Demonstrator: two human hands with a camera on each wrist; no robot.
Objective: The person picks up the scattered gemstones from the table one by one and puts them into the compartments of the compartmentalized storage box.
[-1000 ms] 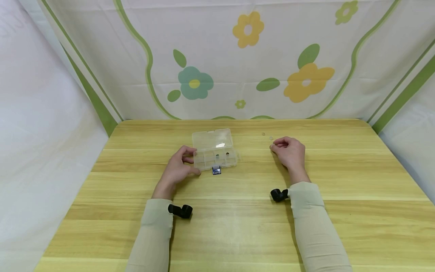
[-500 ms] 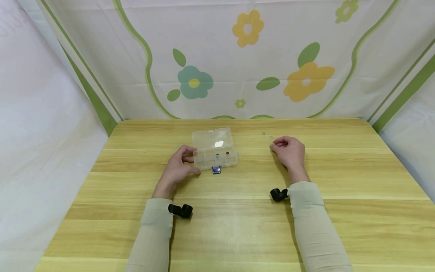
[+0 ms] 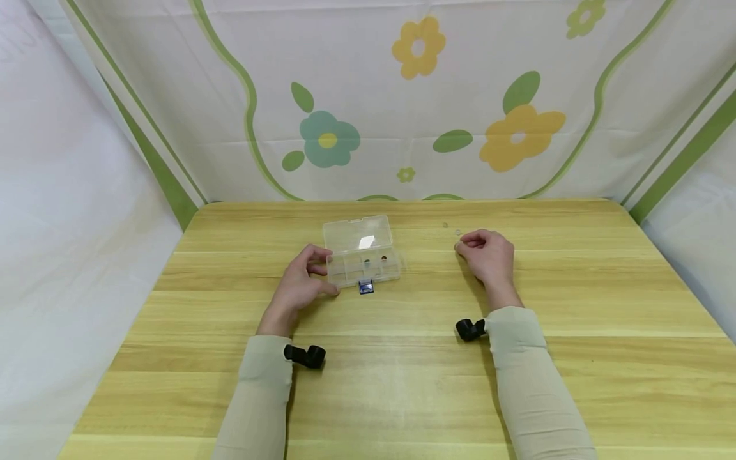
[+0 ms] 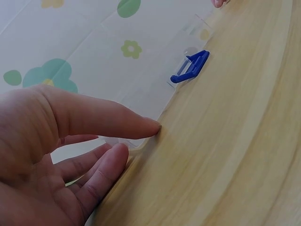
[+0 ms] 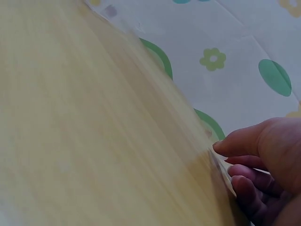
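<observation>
A clear plastic compartment box (image 3: pixel 363 268) lies on the table with its lid (image 3: pixel 358 235) raised behind it and a blue latch (image 3: pixel 366 287) hanging at the front. My left hand (image 3: pixel 301 278) holds the box by its left end, thumb at the front corner and fingers along the side. Two small dark pieces (image 3: pixel 384 258) show in its compartments. To the right, my right hand (image 3: pixel 487 255) has thumb and fingers drawn together low at the tabletop; whether anything is between the fingertips is hidden. Just beyond them lie two tiny clear pieces (image 3: pixel 457 232), too small to identify.
The wooden table (image 3: pixel 391 383) ends at a floral curtain (image 3: pixel 379 96) behind, and white cloth hangs at both sides. A black camera mount (image 3: pixel 307 356) sits on the left sleeve, and another camera mount (image 3: pixel 470 329) on the right sleeve.
</observation>
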